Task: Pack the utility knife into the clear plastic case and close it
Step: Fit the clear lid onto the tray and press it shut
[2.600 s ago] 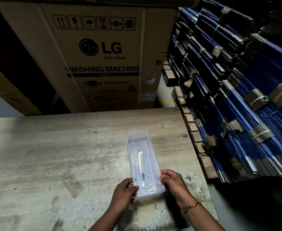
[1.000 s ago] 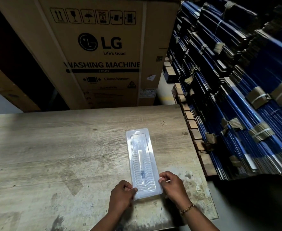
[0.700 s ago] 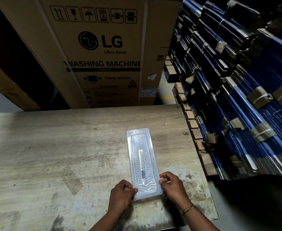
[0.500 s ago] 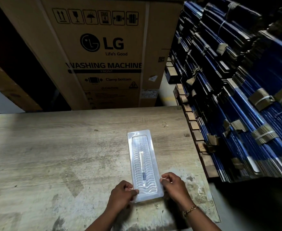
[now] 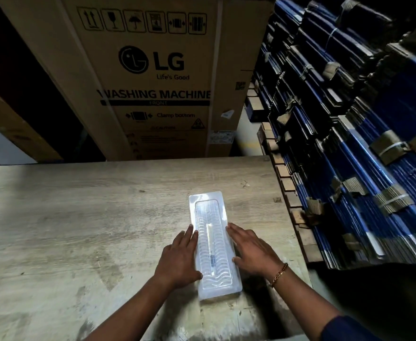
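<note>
A long clear plastic case (image 5: 213,219) lies flat on the wooden table (image 5: 79,217), lid down over it, its long axis running away from me. Through the ribbed lid I see a slim utility knife (image 5: 211,244) inside, lying lengthwise. My left hand (image 5: 179,257) rests flat along the case's left long edge, fingers stretched forward. My right hand (image 5: 252,252) lies flat along the right long edge, a gold bracelet on its wrist. Both palms press down beside and on the case's rim.
A large LG washing machine carton (image 5: 152,77) stands behind the table's far edge. Stacks of blue bundled flat packs (image 5: 349,143) on a pallet crowd the right side, close to the table's right edge. The case sits near that right edge.
Both hands left the case's near corners and slid forward along its long sides, now lying flat. The lid, raised 2.6 s ago, has stayed down since.
</note>
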`<action>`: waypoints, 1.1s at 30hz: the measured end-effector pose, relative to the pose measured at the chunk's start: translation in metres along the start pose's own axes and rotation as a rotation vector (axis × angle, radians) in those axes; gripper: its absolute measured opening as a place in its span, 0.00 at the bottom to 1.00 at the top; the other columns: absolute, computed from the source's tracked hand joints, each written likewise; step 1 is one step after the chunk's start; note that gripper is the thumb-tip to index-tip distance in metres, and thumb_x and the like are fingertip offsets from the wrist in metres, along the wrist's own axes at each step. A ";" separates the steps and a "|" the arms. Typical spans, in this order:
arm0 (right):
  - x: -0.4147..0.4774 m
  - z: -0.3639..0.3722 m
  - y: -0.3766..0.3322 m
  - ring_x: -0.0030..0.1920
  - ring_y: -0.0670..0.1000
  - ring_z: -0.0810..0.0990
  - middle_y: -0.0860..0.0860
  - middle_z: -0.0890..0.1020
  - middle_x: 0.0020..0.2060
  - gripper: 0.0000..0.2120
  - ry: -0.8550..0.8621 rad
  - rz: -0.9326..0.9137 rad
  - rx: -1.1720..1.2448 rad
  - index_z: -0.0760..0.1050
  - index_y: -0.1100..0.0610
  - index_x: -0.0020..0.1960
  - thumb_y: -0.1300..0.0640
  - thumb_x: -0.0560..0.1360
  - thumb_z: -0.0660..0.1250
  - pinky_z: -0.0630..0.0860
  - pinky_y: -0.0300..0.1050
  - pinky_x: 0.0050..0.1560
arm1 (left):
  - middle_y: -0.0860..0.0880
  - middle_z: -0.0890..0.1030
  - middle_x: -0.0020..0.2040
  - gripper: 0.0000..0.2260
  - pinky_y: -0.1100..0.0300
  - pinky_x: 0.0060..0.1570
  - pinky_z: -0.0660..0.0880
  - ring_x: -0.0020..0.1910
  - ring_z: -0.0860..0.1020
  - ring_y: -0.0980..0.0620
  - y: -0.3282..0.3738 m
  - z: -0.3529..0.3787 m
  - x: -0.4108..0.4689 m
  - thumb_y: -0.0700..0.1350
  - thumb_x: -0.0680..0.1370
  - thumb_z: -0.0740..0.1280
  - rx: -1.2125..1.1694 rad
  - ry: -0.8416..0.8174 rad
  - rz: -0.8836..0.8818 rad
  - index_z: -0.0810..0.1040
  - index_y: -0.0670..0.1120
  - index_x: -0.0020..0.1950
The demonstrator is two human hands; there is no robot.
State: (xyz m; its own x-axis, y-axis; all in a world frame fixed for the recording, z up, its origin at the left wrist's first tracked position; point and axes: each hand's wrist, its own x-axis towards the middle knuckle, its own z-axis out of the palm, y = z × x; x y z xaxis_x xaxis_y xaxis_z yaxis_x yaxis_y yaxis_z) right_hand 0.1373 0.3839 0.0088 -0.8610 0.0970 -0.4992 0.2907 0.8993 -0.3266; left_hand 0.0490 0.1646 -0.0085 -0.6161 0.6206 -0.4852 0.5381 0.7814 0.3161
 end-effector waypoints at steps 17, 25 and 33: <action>0.014 -0.021 -0.021 0.70 0.54 0.70 0.46 0.60 0.78 0.43 0.042 0.019 -0.164 0.56 0.49 0.77 0.50 0.69 0.74 0.72 0.56 0.66 | 0.45 0.51 0.83 0.54 0.43 0.77 0.55 0.81 0.50 0.44 0.007 -0.021 0.010 0.63 0.66 0.76 0.143 0.014 -0.003 0.49 0.48 0.82; 0.059 -0.054 -0.027 0.81 0.58 0.44 0.48 0.34 0.80 0.72 -0.141 0.013 -0.345 0.32 0.46 0.80 0.44 0.57 0.84 0.56 0.63 0.77 | 0.44 0.33 0.82 0.67 0.39 0.79 0.47 0.82 0.37 0.43 -0.002 -0.055 0.053 0.65 0.60 0.79 0.221 -0.075 -0.018 0.34 0.48 0.81; 0.071 -0.060 -0.025 0.80 0.59 0.49 0.46 0.30 0.79 0.74 -0.205 0.017 -0.441 0.30 0.50 0.79 0.41 0.56 0.83 0.58 0.63 0.76 | 0.45 0.34 0.82 0.68 0.38 0.79 0.46 0.82 0.38 0.43 -0.007 -0.050 0.063 0.67 0.60 0.78 0.285 -0.115 -0.035 0.35 0.47 0.81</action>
State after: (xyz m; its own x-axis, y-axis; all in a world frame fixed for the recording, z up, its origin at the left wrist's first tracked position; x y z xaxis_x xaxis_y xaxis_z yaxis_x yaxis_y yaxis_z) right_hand 0.0441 0.3936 0.0295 -0.7447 0.0667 -0.6641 0.0608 0.9976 0.0320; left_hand -0.0222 0.2017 -0.0007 -0.5771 0.5691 -0.5858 0.6673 0.7421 0.0635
